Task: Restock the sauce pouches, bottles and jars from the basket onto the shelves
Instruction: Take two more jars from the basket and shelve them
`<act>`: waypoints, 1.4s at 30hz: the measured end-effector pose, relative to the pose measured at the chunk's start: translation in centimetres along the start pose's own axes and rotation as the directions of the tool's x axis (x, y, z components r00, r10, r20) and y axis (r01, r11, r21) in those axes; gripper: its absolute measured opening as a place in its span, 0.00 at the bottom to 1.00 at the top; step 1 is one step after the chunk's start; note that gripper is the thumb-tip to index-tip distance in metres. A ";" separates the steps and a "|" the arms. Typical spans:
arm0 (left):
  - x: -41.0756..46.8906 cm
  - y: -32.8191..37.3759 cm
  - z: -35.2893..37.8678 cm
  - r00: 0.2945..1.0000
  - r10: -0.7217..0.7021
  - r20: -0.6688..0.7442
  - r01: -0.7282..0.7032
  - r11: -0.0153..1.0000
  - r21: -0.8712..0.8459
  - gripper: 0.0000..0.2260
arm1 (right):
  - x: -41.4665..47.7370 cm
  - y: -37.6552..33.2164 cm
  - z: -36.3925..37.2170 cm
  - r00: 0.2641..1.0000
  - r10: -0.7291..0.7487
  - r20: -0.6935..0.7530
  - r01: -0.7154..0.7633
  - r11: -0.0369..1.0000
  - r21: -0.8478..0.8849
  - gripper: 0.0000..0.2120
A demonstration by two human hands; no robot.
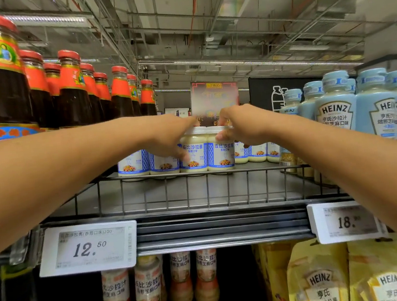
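Note:
Two white salad-dressing jars stand side by side near the back of the top shelf (197,192). My left hand (173,135) grips the left jar (193,156) around its lid and upper side. My right hand (239,126) grips the right jar (220,154) the same way. Both jars rest upright on the shelf, touching each other. More jars of the same kind (133,166) stand behind and to both sides. The basket is out of view.
Dark sauce bottles with red caps (72,90) fill the left of the shelf, blue Heinz bottles (336,110) the right. A wire rail (197,190) runs along the front. Below hang price tags (90,248), with dressing bottles (149,289) and yellow Heinz pouches (319,282) underneath.

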State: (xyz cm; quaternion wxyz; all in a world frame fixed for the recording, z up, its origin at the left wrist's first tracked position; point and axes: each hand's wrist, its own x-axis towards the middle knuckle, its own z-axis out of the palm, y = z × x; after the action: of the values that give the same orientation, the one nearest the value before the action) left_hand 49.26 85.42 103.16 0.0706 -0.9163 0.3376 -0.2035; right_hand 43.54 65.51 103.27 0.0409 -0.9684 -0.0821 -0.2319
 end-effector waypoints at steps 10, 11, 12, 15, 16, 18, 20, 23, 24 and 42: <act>-0.2 0.2 -0.7 0.993 -0.018 0.120 0.010 0.997 0.072 0.53 | -0.2 0.2 0.1 1.000 -0.022 0.011 0.022 1.000 -0.014 0.19; -0.2 0.2 -0.6 0.994 -0.015 0.111 0.008 0.998 0.060 0.53 | -0.3 0.2 0.1 1.000 -0.023 0.012 0.023 1.000 -0.017 0.19; -0.3 0.1 -0.6 0.995 -0.010 0.100 0.005 0.999 0.050 0.52 | -0.5 0.1 0.1 1.000 -0.025 0.014 0.026 0.999 -0.028 0.19; -0.4 0.0 -0.5 0.997 0.002 0.078 -0.005 0.999 0.049 0.53 | -0.9 0.0 0.1 0.999 -0.035 0.029 0.037 0.997 -0.065 0.22; -0.4 -0.1 -0.4 0.997 0.000 0.074 -0.004 0.999 0.052 0.53 | -1.0 0.0 0.2 0.999 -0.032 0.038 0.035 0.997 -0.065 0.23; -0.3 -0.2 -0.4 0.997 0.000 0.074 -0.003 0.999 0.050 0.54 | -1.2 0.1 0.1 0.998 -0.026 0.056 0.029 0.997 -0.067 0.26; -0.4 -0.2 -0.4 0.997 0.000 0.082 -0.003 0.999 0.043 0.55 | -1.4 0.2 0.0 0.997 -0.030 0.064 0.034 0.997 -0.069 0.29; -0.9 -0.1 -0.7 0.998 0.029 0.055 -0.028 0.999 -0.016 0.55 | -1.6 0.3 -0.3 0.998 -0.055 0.030 0.056 0.998 -0.040 0.34; -1.2 -0.1 -1.0 0.999 0.038 0.023 -0.037 0.998 -0.060 0.53 | -1.6 0.2 -0.4 0.998 -0.065 0.020 0.065 0.997 -0.033 0.35; -8.5 3.8 -2.7 0.959 0.020 -0.283 -0.136 0.908 -0.395 0.21 | -10.2 -4.1 -0.5 0.950 -0.090 -0.298 0.170 0.952 0.255 0.19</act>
State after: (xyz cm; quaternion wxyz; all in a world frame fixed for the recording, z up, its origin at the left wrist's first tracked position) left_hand 39.98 88.02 101.83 -0.1626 -0.8594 0.4158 -0.2493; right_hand 33.65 68.07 99.27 0.1718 -0.9024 -0.1713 -0.3562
